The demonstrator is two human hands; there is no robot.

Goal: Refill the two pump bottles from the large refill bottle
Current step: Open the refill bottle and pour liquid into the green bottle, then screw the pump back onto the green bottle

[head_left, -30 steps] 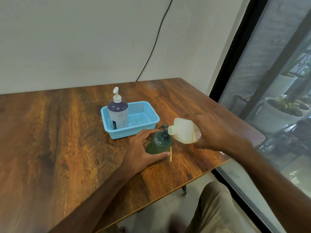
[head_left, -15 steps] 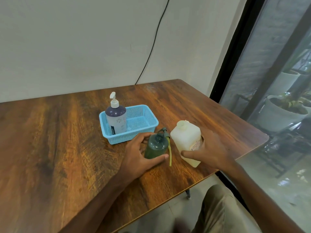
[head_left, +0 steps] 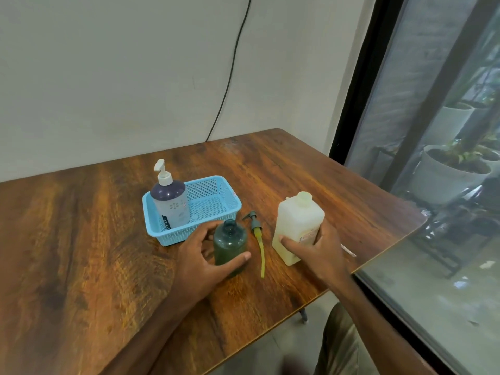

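The left hand [head_left: 205,255] is wrapped round the body of a dark green, round, translucent plastic pump bottle [head_left: 230,247], thumb in front and fingers behind; the bottle stands upright with its neck open, close to the near edge of the brown wood-grain table [head_left: 81,239]. It is judged light and easily tipped, so it is best steadied low on its smooth wall. Just beside it, a grey pump head with a yellowish dip tube [head_left: 257,234] is laid flat. The right hand [head_left: 316,247] is curled round the lower part of a large cream rectangular plastic refill bottle [head_left: 297,223], upright and uncapped, toward the right corner. It is judged heavier, perhaps soap-slick, and best gripped across its flat sides. Behind, a purple-and-white pump bottle [head_left: 170,204] is kept in a light blue perforated plastic basket [head_left: 216,201].
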